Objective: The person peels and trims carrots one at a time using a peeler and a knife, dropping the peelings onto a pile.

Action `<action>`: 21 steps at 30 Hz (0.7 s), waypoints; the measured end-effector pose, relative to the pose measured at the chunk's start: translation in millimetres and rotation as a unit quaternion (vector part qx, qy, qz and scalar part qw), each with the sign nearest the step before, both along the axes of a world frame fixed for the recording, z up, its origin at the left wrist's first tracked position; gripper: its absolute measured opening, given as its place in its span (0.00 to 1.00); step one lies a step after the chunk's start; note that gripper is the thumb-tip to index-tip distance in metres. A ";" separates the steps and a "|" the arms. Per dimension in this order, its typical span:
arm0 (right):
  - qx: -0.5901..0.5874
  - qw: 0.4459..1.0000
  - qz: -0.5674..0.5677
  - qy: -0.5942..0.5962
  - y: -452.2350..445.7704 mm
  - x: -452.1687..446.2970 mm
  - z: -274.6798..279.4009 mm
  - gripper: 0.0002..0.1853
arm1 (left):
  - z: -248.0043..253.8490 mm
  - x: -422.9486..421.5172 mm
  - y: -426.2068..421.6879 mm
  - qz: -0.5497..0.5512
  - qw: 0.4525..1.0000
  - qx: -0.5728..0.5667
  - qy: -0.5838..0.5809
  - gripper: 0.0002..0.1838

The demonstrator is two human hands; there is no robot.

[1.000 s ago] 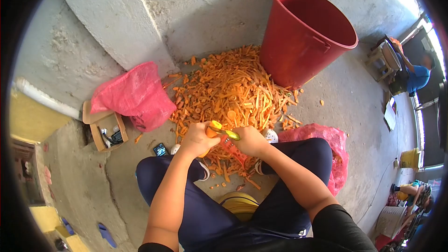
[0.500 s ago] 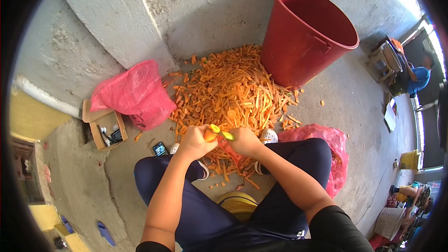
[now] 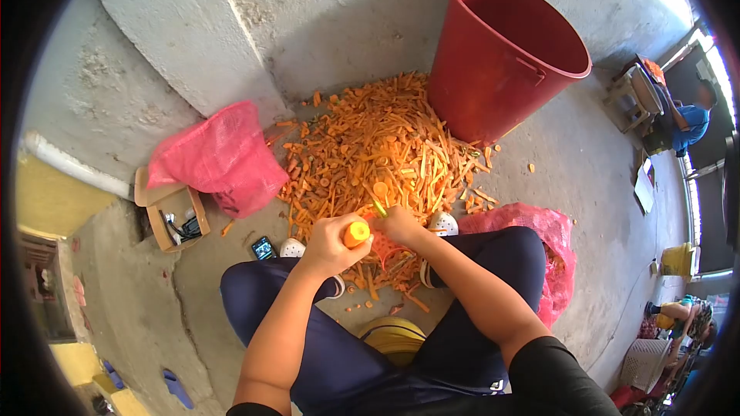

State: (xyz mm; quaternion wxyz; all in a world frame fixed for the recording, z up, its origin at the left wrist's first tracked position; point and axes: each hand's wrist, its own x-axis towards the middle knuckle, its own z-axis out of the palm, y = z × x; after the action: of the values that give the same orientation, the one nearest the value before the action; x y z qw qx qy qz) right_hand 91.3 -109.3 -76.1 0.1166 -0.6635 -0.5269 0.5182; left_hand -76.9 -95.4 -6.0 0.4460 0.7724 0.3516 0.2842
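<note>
My left hand (image 3: 330,247) is closed around a carrot (image 3: 356,234), whose cut yellow-orange end points up toward me. Close beside it, my right hand (image 3: 402,226) grips a small tool with a yellow-green handle (image 3: 379,208); its blade is hidden, so I cannot tell if it is a peeler or a knife. Both hands are above the near side of a big heap of carrot strips and cut pieces (image 3: 370,139). Orange netting (image 3: 389,256) lies beneath the hands, between my feet.
A tall red bin (image 3: 501,69) stands behind the heap by the wall. Pink mesh sacks lie left (image 3: 220,158) and right (image 3: 559,262). An open cardboard box (image 3: 176,223) and a phone (image 3: 264,248) are on the floor. Two people sit far right, near a crate (image 3: 644,364).
The carrot has tipped so its cut end faces me, and my left hand has moved slightly down. My right hand has turned, the tool's handle now pointing up and away from the carrot.
</note>
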 end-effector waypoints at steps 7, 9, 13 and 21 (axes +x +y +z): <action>-0.182 0.821 -0.227 0.492 -11.3 -14.1 -0.1 0.16 | -16.0 4.2 9.4 -0.008 0.991 -0.032 -0.130 0.09; -0.182 0.783 -0.233 0.547 -11.7 -10.3 7.2 0.16 | -17.4 1.2 13.6 0.011 0.996 0.015 -0.089 0.11; -0.167 0.756 -0.252 0.581 -10.1 -9.5 10.1 0.17 | -11.6 -3.9 16.7 0.054 0.995 0.029 -0.080 0.13; -0.069 0.753 -0.357 0.549 0.1 4.8 29.3 0.12 | -33.1 -26.5 26.2 0.113 0.978 -0.148 -0.099 0.18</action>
State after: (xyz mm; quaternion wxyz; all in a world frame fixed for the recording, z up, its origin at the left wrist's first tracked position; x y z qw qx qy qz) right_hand 96.0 -109.2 -46.8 0.5162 -0.4112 -0.0600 0.7489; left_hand -103.4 -69.2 -39.1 0.5528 0.6216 0.4287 0.3523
